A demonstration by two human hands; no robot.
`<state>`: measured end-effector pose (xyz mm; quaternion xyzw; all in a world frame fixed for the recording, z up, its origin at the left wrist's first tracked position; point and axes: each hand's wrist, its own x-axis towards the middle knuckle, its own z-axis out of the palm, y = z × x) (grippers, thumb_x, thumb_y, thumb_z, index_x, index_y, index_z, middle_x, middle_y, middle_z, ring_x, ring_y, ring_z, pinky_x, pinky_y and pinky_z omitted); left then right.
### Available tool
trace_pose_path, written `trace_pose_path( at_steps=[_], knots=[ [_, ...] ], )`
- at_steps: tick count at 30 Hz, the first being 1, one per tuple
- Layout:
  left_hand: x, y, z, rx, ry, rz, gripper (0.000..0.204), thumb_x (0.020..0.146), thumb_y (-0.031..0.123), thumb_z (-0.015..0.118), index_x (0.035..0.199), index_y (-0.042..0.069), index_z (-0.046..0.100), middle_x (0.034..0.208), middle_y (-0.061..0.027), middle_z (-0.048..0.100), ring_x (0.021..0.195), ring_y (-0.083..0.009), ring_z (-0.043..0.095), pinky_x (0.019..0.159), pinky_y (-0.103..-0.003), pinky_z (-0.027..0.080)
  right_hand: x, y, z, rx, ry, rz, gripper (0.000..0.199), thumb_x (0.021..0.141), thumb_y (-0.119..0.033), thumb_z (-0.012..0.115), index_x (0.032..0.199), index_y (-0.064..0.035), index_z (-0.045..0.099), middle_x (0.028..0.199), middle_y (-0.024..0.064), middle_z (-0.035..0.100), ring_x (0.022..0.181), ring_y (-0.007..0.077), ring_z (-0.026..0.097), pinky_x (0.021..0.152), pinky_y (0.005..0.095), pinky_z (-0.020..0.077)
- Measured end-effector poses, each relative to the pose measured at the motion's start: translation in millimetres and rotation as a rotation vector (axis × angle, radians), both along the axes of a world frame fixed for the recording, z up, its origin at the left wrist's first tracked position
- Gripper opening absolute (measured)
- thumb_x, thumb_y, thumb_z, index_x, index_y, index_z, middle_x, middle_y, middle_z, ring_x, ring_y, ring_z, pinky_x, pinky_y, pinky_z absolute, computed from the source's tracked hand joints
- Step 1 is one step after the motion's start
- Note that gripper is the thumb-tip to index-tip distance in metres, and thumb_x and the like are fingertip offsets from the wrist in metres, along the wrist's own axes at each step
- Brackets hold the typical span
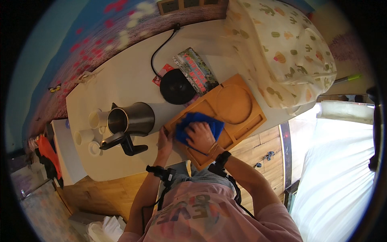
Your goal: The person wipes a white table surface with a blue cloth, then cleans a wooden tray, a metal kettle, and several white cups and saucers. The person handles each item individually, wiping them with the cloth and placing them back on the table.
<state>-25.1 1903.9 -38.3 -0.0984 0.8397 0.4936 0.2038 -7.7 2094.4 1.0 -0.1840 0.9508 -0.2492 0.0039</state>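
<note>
A tan wooden tray [255,105] with a round recess and smaller compartments lies slantwise at the table's near edge, its lower corner jutting out toward me. My left hand [163,142] grips the tray's left edge, thumb side uppermost. On the tray's left part is a bunched blue cloth [218,128]. My right hand [200,137] presses down on it, fingers curled into the fabric. Left of my left hand stands a metal kettle [141,118] with a black handle [130,146]. Behind the tray sits a round black kettle base [176,86] with its cord running back.
Pale cups [84,137] and a white ring-shaped piece [95,149] stand left of the kettle on the white table [121,72]. A printed packet [196,70] touches the base. A large cactus-patterned cover [282,52] fills the back right. White fabric [334,173] hangs at right.
</note>
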Motion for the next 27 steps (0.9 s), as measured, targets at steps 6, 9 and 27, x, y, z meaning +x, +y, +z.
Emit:
trace_pose_path(
  at_steps=[6, 9, 27],
  knots=[
    [2.1, 0.4, 8.2, -0.013, 0.021, -0.043, 0.049, 0.091, 0.016, 0.049, 0.133, 0.001, 0.027, 0.125, -0.0191, 0.044, 0.113, -0.0286, 0.047, 0.093, -0.038, 0.039, -20.8, 26.1, -6.2, 0.106, 0.200, -0.335, 0.043, 0.071, -0.019, 0.063, 0.112, -0.0076, 0.055, 0.112, 0.0113, 0.049, 0.105, 0.0273, 0.047, 0.090, 0.0400, 0.0352],
    [5.4, 4.8, 9.8, -0.287, 0.203, -0.101, 0.049, 0.091, 0.015, 0.050, 0.133, 0.002, 0.028, 0.129, -0.0192, 0.039, 0.117, -0.0283, 0.043, 0.092, -0.036, 0.040, -21.0, 19.1, -4.1, 0.028, 0.141, -0.305, 0.041, 0.069, -0.016, 0.064, 0.109, -0.0078, 0.055, 0.105, 0.0107, 0.052, 0.097, 0.0270, 0.049, 0.085, 0.0387, 0.0379],
    [-7.4, 24.2, 8.6, -0.629, 0.706, -0.707, 0.057, 0.084, 0.020, 0.056, 0.134, 0.007, 0.033, 0.141, -0.0181, 0.021, 0.130, -0.0364, 0.021, 0.102, -0.053, 0.021, 126.4, -29.4, 11.8, -0.036, -0.004, -0.348, 0.040, 0.067, -0.012, 0.060, 0.106, -0.0034, 0.057, 0.109, 0.0105, 0.051, 0.105, 0.0262, 0.047, 0.090, 0.0381, 0.0365]
  ],
)
